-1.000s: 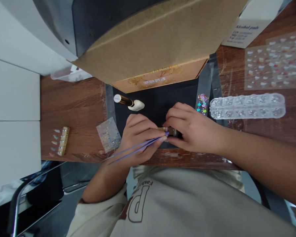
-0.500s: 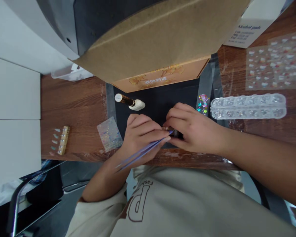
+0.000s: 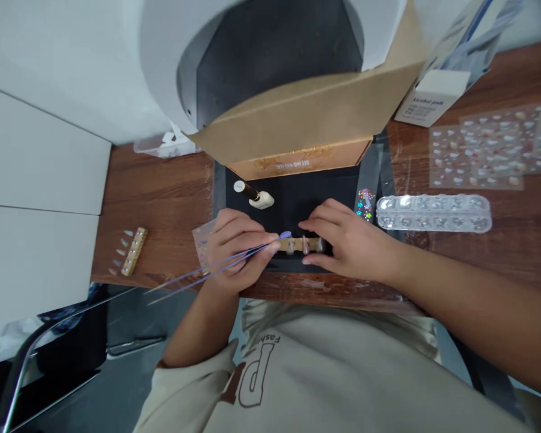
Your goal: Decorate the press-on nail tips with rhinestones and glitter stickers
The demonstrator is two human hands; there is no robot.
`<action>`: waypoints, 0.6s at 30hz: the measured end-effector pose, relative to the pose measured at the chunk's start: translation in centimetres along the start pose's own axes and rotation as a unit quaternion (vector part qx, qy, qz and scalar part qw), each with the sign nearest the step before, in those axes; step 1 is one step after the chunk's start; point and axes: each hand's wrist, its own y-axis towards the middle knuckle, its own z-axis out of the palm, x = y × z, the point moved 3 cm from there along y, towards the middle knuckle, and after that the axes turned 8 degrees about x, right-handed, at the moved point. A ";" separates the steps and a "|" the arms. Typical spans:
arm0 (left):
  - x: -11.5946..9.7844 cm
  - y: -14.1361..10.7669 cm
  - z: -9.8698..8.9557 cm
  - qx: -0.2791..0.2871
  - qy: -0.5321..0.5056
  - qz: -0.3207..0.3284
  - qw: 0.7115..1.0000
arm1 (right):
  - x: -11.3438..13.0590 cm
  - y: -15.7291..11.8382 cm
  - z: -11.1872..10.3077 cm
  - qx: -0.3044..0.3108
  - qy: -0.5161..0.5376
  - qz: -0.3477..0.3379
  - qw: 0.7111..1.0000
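My left hand (image 3: pixel 238 249) is closed on a pair of purple tweezers (image 3: pixel 220 264), whose thin ends point back toward my forearm and whose rounded purple end shows past my fingertips. Those fingertips also meet the left end of a light-brown nail stand (image 3: pixel 298 244). Along this stand several glossy false nails (image 3: pixel 305 245) are mounted. At the stand's right end is my right hand (image 3: pixel 349 240), its index finger above and thumb below, spread apart; the thumb is close to one nail, and I cannot tell if it touches. Behind lies a white polish bottle (image 3: pixel 262 200) with a dark cap.
A black mat (image 3: pixel 293 198) lies beneath my hands, with an orange box (image 3: pixel 302 162) behind. On the right are flower sequins (image 3: pixel 365 204), a clear rhinestone case (image 3: pixel 433 213), sticker sheets (image 3: pixel 473 150) and an alcohol pads box (image 3: pixel 433 99). A second nail stand (image 3: pixel 134 251) lies left.
My left hand has moved left along the stand, carrying the tweezers, and more of the stand and its nails now shows. My right hand's fingers have spread. The view has shifted.
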 end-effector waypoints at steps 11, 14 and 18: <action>-6.3 -2.6 -2.1 0.055 -0.196 -0.060 0.977 | 3.6 -2.5 -6.1 -0.135 0.012 -0.191 0.972; -9.2 -3.4 -0.8 0.163 -0.288 -0.105 0.938 | 7.5 -3.9 -5.7 -0.067 -0.091 -0.242 0.964; -12.1 -4.0 1.6 0.285 -0.347 -0.143 0.882 | 10.2 -5.0 -2.5 -0.062 -0.219 -0.220 0.948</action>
